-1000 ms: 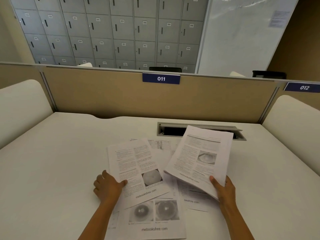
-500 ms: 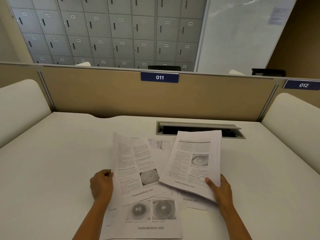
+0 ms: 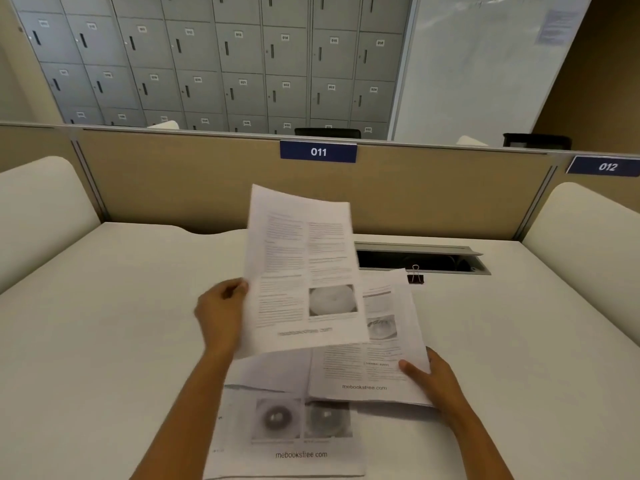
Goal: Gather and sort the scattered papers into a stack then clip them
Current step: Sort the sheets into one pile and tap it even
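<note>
My left hand (image 3: 221, 311) grips the left edge of a printed sheet (image 3: 301, 268) and holds it raised, tilted up above the desk. My right hand (image 3: 433, 379) pinches the lower right corner of a thin stack of papers (image 3: 374, 372), which lies partly under the raised sheet. Another sheet with two eye pictures (image 3: 294, 434) lies flat on the white desk (image 3: 104, 341) near its front edge. A dark binder clip (image 3: 415, 277) stands on the desk just behind the stack, in front of the cable slot.
An open cable slot (image 3: 422, 259) is sunk into the desk at the back. A tan divider panel (image 3: 173, 188) labelled 011 closes the far side. White padded side panels (image 3: 34, 216) flank the desk left and right.
My left hand has lifted its sheet off the desk and swung it up and to the right, over the stack. The right hand's stack has lowered toward the desk, uncovering the binder clip.
</note>
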